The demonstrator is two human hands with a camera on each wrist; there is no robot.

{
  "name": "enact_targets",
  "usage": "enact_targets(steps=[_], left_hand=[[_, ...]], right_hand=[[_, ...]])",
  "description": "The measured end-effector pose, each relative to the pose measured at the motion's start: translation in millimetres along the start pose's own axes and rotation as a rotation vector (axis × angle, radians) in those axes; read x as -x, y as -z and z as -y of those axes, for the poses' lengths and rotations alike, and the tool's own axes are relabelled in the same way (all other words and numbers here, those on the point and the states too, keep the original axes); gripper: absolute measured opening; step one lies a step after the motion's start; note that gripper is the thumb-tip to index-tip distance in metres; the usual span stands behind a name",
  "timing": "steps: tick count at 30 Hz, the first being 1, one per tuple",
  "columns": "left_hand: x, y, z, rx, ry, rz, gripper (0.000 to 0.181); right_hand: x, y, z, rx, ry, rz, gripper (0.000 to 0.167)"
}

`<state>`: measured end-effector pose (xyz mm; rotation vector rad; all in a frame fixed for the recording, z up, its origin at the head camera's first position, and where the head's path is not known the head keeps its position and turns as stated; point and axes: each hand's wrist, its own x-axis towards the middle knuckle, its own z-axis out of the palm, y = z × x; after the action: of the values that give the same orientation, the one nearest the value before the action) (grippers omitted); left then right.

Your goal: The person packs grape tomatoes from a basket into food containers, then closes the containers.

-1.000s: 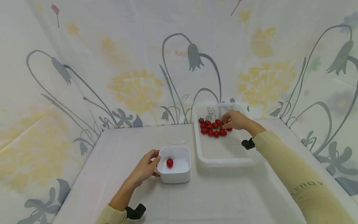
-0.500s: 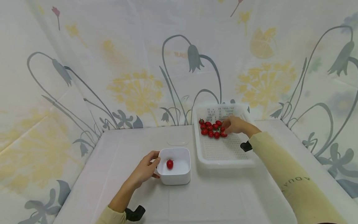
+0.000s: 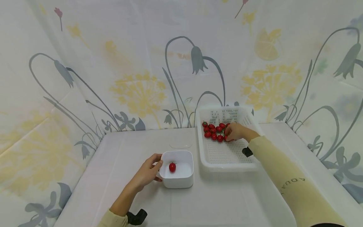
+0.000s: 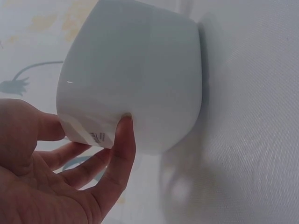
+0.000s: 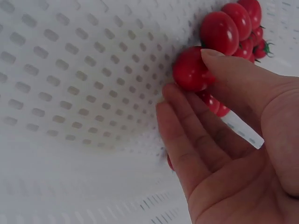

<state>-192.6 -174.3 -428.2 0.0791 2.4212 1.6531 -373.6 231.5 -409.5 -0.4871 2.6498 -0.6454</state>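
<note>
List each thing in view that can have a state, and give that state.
White box: upright, open-topped
Boxed tomato: whole, lying inside
White basket: upright, open-topped
Basket tomatoes: bunched together toward the far side
Left hand: holding the box's side
Right hand: inside the basket, pinching one tomato

On the desk [image 3: 227, 201], the box [image 3: 178, 182] sits front and centre, one tomato [image 3: 172, 167] inside, the left hand [image 3: 148, 170] at its left side. Right of it and farther back comes the basket [image 3: 229, 166], tomatoes [image 3: 214, 136] bunched in its left rear part, the right hand [image 3: 239, 131] at the bunch's right edge! Behind it all, the cloth [image 3: 136, 53].
</note>
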Motion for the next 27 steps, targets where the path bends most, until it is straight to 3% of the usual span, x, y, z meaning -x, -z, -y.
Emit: enact_targets(steps=[6, 14, 27], left_hand=[[0.3, 0.4, -0.5, 0.000, -0.002, 0.001, 0.035], [-0.3, 0.8, -1.8, -0.013, 0.000, 0.000, 0.034], [-0.4, 1.2, 2.5, 0.009, -0.016, 0.012, 0.035]], right_hand=[[-3.4, -3.8, -2.5, -0.058, -0.048, 0.024, 0.010], [-1.7, -1.2, -2.0, -0.105, -0.099, 0.060, 0.013], [19.6, 8.6, 6.5, -0.175, -0.067, 0.031, 0.016]])
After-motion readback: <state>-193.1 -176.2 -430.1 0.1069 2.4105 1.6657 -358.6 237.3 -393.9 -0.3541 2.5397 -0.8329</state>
